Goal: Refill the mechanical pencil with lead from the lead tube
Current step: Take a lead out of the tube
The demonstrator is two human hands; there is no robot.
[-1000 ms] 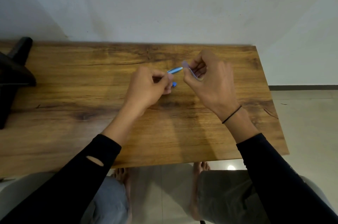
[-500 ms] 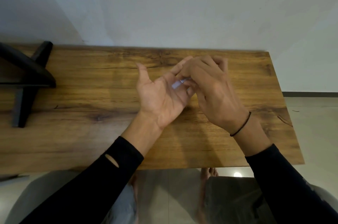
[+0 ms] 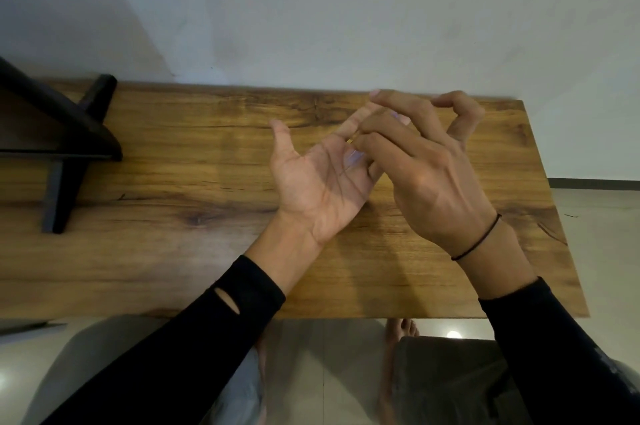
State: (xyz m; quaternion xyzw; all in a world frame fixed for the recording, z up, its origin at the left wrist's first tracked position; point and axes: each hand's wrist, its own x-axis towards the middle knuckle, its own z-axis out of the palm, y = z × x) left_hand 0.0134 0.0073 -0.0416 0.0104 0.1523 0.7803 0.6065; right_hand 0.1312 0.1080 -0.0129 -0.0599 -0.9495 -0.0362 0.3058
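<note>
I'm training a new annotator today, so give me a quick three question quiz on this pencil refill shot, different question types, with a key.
1. True or false: the left hand lies open, palm up, above the brown wooden table.
2. Multiple choice: where are the right hand fingertips? A) flat on the table B) over the left hand's fingers C) on the black stand
3. Short answer: what is worn on the right wrist?

Key: 1 true. 2 B. 3 a thin black band.
</note>
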